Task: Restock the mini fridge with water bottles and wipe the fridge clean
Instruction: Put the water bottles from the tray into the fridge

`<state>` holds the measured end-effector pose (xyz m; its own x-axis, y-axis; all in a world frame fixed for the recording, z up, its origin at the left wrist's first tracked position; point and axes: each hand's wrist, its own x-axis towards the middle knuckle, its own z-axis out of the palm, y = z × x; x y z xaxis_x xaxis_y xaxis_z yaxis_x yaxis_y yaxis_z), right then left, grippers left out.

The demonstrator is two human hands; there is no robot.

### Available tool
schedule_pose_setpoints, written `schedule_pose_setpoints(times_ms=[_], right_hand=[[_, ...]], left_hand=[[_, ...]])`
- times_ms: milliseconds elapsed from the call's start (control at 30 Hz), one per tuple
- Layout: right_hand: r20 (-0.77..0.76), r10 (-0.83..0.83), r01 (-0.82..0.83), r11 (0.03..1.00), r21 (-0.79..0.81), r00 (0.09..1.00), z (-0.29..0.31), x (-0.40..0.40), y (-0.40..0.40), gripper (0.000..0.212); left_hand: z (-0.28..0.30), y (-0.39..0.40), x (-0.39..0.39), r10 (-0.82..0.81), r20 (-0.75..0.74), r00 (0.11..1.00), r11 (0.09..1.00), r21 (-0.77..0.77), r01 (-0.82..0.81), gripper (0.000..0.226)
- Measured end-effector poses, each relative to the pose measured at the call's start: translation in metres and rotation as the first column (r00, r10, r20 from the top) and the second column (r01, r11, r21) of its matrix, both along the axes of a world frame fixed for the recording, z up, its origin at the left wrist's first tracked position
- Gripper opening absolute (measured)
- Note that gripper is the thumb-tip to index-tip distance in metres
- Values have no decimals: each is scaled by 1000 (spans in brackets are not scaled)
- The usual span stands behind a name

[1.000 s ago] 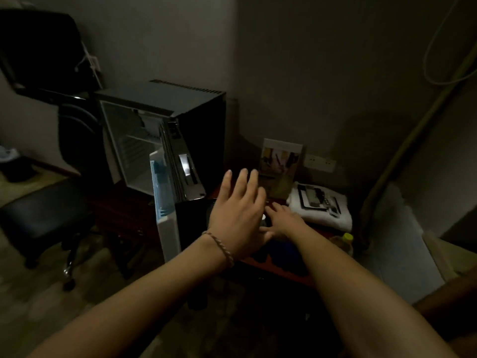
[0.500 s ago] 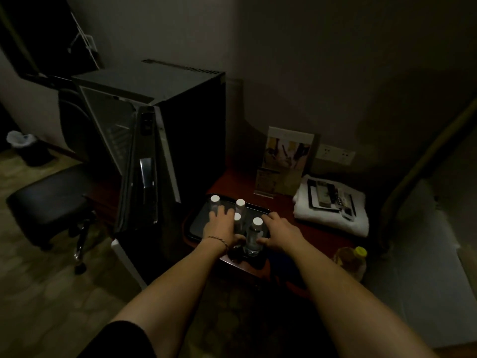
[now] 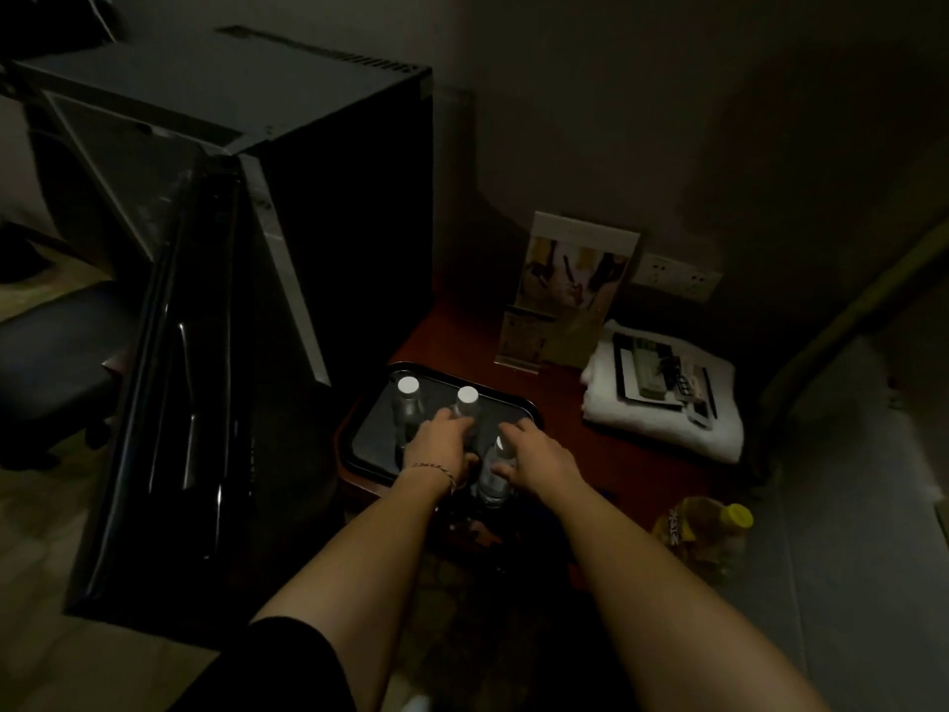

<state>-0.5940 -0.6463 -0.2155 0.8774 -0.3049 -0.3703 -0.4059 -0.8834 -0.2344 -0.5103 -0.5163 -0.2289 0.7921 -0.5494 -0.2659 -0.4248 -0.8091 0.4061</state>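
Note:
Several clear water bottles with white caps stand on a black tray [image 3: 374, 440] at the near left of a red-brown table [image 3: 462, 336]. My left hand [image 3: 440, 447] is closed over one bottle, which it hides. My right hand [image 3: 536, 457] grips the neck of the nearest water bottle [image 3: 492, 484]. Behind my hands, two further bottles [image 3: 409, 398] [image 3: 468, 398] stand free. The black mini fridge [image 3: 328, 161] is left of the tray, and its door [image 3: 169, 382] stands open toward me.
A folded white towel [image 3: 662, 429] with a remote and small items on it lies at the table's right. A brochure stand [image 3: 570, 290] leans at the wall by a socket [image 3: 672, 274]. A yellow-capped bottle [image 3: 711, 529] sits low right. A dark stool [image 3: 51, 362] stands far left.
My view has dropped and moved closer to the tray. Both hands came down from the air onto the bottles, and their fingers have closed around two of them.

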Motion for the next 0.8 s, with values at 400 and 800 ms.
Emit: schedule_pose_setpoints(times_ms=[400, 800], right_hand=[[137, -128, 133, 991, -29, 982, 20, -37, 26, 28], [306, -152, 158, 987, 5, 940, 83, -172, 106, 23]], left_hand=[[16, 12, -27, 87, 51, 995, 978, -194, -76, 15], [64, 110, -160, 22, 127, 992, 970, -242, 9, 20]])
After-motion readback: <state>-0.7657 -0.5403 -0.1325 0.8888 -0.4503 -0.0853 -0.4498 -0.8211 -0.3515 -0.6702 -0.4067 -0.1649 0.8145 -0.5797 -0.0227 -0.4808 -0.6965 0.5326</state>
